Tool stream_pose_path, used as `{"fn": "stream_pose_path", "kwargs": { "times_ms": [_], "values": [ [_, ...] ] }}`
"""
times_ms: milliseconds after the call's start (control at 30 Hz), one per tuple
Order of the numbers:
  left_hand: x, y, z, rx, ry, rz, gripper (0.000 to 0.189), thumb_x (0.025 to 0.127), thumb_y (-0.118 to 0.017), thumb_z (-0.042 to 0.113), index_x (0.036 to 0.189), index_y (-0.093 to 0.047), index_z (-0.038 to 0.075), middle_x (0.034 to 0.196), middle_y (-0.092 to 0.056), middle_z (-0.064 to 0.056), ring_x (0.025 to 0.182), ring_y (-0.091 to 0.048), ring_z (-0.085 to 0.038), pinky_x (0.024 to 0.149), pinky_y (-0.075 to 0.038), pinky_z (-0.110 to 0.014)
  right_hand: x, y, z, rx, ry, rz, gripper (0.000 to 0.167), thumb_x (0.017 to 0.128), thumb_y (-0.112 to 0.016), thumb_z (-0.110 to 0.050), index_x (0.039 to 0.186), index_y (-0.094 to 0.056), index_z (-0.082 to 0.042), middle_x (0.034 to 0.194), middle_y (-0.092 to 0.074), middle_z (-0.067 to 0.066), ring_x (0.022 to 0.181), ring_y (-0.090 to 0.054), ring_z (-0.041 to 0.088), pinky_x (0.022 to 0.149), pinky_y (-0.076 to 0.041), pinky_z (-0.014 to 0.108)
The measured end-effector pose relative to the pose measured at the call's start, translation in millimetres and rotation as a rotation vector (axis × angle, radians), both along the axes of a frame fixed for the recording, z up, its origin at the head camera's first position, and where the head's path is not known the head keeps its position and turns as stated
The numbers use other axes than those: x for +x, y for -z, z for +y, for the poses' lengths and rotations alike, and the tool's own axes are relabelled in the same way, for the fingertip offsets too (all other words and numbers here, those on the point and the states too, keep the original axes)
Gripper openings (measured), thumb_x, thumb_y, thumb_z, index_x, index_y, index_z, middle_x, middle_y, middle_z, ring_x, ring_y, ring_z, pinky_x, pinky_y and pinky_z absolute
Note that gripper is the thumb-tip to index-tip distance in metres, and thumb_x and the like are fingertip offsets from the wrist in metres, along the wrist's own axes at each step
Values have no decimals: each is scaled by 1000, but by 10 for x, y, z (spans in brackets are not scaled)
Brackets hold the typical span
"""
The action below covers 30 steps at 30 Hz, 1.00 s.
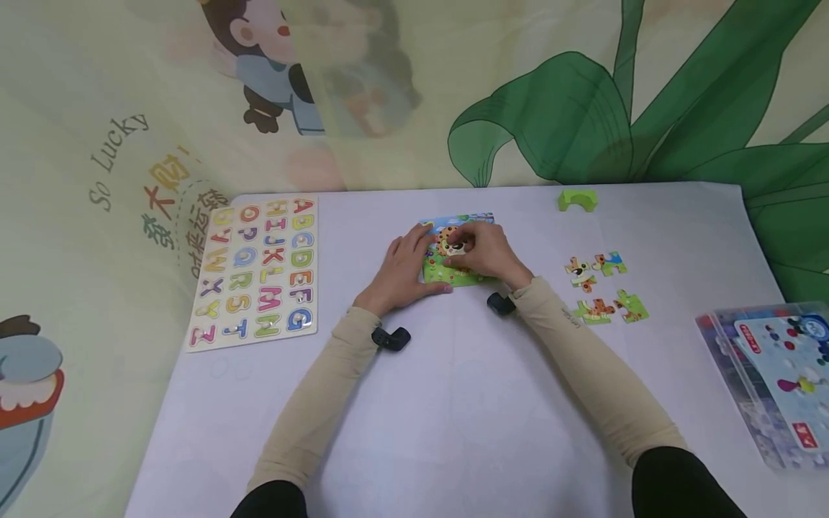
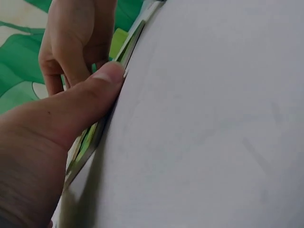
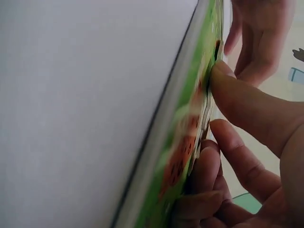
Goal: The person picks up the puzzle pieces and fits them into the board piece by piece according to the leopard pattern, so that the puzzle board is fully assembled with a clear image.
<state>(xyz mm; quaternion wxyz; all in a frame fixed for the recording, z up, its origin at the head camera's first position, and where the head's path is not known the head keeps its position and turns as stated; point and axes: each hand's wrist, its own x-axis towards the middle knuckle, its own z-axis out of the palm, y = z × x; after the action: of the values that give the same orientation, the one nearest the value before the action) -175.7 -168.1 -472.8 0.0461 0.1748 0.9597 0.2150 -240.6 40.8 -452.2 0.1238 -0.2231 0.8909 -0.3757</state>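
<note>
A small jigsaw board point(image 1: 435, 276), with a spotted cartoon animal on green and blue, lies near the table's far edge. My left hand point(image 1: 406, 270) rests along its left side, fingers extended and thumb point(image 2: 107, 76) against the near edge. Over the board's right part, my right hand point(image 1: 487, 252) pinches a thin jigsaw piece point(image 3: 207, 111) between thumb and fingers. That piece sits close over the board, and the fingers partly cover it in the head view. Right of the board lie several loose jigsaw pieces point(image 1: 594, 312) with animal and grass prints.
An alphabet board point(image 1: 219, 338) with coloured letters lies at the left. A green arch block point(image 1: 578, 200) stands at the far edge, right of the middle. At the right edge is a clear plastic box point(image 1: 764, 403) with a printed label. A patterned cloth point(image 1: 401, 162) hangs behind the table.
</note>
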Motion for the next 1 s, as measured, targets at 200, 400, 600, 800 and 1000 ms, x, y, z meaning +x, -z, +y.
{"fn": "stream_pose_path", "kwargs": {
  "times_ms": [200,400,600,800,1000],
  "values": [
    [75,-65,106,-132,89,98,85,98,-70,58,160,-44,7,170,-36,-9,161,-29,-24,130,-24,-59,-30,-7,146,-25,-2,-7,36,86,-91,-22,115,-79,-6,111,-78,13,88,-66,23,78,-49,31],
    [107,-91,144,-207,110,63,79,103,-61,58,164,-42,11,174,-32,-7,163,-27,-24,130,-26,-58,-62,-41,430,-46,35,6,33,88,-88,-17,117,-79,-3,109,-77,18,90,-69,30,77,-51,33],
    [108,-102,176,-209,109,58,76,105,-59,56,163,-43,10,173,-33,-8,162,-27,-25,129,-27,-60,-109,-116,906,14,84,-12,32,91,-85,-15,119,-78,-1,117,-76,21,98,-70,34,80,-51,31],
    [117,-106,164,-193,82,51,75,104,-61,54,162,-44,10,174,-30,-7,163,-24,-24,129,-25,-61,-140,-228,1481,144,67,-85,42,92,-85,-22,128,-74,-2,124,-74,22,104,-67,33,77,-51,26],
    [128,-91,129,-177,61,40,75,104,-63,53,163,-44,12,175,-28,-6,164,-21,-25,129,-23,-62,-105,-305,1890,289,72,-113,50,88,-88,-24,129,-72,0,125,-71,25,111,-66,38,85,-52,37]
  ]
}}
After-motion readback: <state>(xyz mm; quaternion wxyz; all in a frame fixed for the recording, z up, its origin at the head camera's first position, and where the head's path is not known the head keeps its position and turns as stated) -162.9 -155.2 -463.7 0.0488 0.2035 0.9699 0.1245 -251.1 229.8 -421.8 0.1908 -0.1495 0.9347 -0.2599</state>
